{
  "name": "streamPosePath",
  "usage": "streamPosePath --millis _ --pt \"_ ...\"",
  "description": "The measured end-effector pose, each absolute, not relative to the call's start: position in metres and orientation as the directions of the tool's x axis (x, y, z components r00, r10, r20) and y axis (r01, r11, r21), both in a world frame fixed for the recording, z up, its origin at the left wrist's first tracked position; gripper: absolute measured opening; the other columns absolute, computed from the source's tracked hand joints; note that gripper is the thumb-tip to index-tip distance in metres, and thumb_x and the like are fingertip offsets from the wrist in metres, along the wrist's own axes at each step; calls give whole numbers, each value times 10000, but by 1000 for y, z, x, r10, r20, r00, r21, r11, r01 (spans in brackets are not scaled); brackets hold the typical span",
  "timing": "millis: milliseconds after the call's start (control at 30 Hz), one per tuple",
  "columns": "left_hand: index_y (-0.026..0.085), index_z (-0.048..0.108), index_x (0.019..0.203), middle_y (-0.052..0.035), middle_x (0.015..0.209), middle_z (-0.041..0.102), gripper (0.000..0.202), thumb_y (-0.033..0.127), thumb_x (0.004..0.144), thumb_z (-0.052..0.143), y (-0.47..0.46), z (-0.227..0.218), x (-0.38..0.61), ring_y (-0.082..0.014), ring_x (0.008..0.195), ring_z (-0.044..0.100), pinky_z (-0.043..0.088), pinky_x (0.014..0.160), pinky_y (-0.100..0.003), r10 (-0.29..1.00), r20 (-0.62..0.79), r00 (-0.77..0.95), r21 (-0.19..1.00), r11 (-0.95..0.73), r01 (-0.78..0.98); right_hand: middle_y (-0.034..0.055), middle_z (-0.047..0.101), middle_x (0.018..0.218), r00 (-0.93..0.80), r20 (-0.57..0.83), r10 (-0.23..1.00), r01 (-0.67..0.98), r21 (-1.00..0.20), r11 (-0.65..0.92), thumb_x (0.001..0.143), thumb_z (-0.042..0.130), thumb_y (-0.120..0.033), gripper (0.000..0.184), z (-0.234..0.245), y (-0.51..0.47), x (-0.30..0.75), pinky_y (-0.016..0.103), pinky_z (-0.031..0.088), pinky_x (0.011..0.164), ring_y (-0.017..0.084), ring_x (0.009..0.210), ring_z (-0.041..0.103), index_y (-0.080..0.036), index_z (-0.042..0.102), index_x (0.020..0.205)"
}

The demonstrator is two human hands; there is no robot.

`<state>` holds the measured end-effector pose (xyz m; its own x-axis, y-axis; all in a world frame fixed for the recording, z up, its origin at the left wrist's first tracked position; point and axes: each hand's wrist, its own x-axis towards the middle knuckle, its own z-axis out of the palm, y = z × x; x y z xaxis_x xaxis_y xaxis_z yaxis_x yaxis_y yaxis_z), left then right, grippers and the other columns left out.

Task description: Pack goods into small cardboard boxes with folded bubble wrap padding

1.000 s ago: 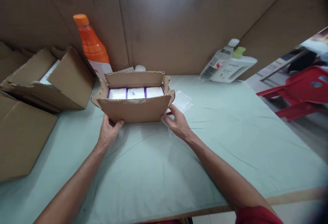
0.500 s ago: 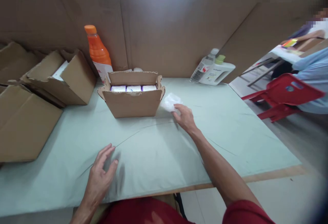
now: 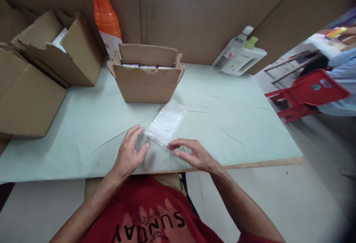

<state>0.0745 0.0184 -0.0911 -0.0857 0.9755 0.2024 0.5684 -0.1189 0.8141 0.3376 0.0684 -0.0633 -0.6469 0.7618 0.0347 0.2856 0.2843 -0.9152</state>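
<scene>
On the left hand [image 3: 129,156], the fingers are parted, nothing grasped. By the curled fingers of the right hand [image 3: 198,156], the near corner of a bubble-wrap pouch [image 3: 167,122] is met; whether it is gripped cannot be told. Beyond the fingers, a cardboard box [image 3: 148,86] is set on the tabletop [image 3: 236,109].

Touching the fingertips of the right hand [image 3: 200,156], the pouch [image 3: 167,122] is clear plastic, bubbly and glossy. Beneath it and the left hand [image 3: 128,156], the cloth [image 3: 222,120] looks matt, finely creased. Beyond both hands, the box [image 3: 147,85] is matt cardboard, rough at its torn rim. Farther right, the jug [image 3: 244,63] is smooth plastic; farther left, the orange bottle [image 3: 107,19] looks glossy.
</scene>
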Motion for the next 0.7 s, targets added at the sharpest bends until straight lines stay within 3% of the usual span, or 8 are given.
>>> streamPosePath --millis 100,233,333,433,600,700 --pt "200 583 1340 -150 1473 544 484 226 857 602 24 -93 79 -312 1353 535 491 1098 -492 968 250 -4 745 -189 640 70 776 1091 -360 71 930 445 -863 238 949 602 -393 248 -73 104 357 420 584 924 240 1037 726 -233 740 1077" --pt "195 627 1289 -153 1491 530 539 95 760 584 42 -107 94 -351 1396 480 426 1142 -572 940 298 163 605 -319 730 133 726 1236 -154 142 978 665 -717 209 843 660 -445 410 -99 174 363 479 569 922 298 1112 687 -192 697 1162" --pt "185 713 1042 -159 1452 561 376 38 742 540 52 -120 96 -360 1387 481 425 1131 -588 935 280 218 549 -342 762 160 733 1205 -190 163 968 756 -605 250 794 685 -439 354 -113 201 348 535 514 1001 331 1124 670 -178 712 1030" --pt "186 721 923 -162 1420 588 305 31 780 500 50 -126 77 -343 1354 513 447 1110 -568 940 288 183 547 -318 775 117 764 1117 -267 166 949 733 -604 312 834 647 -401 200 -117 185 334 500 506 1015 305 1091 685 -209 696 862" --pt "211 748 1017 -140 1465 563 385 77 750 504 31 -117 14 -346 1370 507 459 1102 -559 969 218 117 568 -223 792 82 761 1123 -392 124 912 705 -596 384 874 652 -454 233 -102 134 345 495 526 962 290 1043 705 -231 680 812" --pt "238 717 1170 -119 1526 513 501 132 729 504 29 -99 -12 -346 1381 504 564 957 -474 994 81 70 678 -106 727 94 741 1178 -334 142 932 694 -632 345 908 612 -468 252 -92 133 356 495 551 913 304 1106 687 -235 692 854"
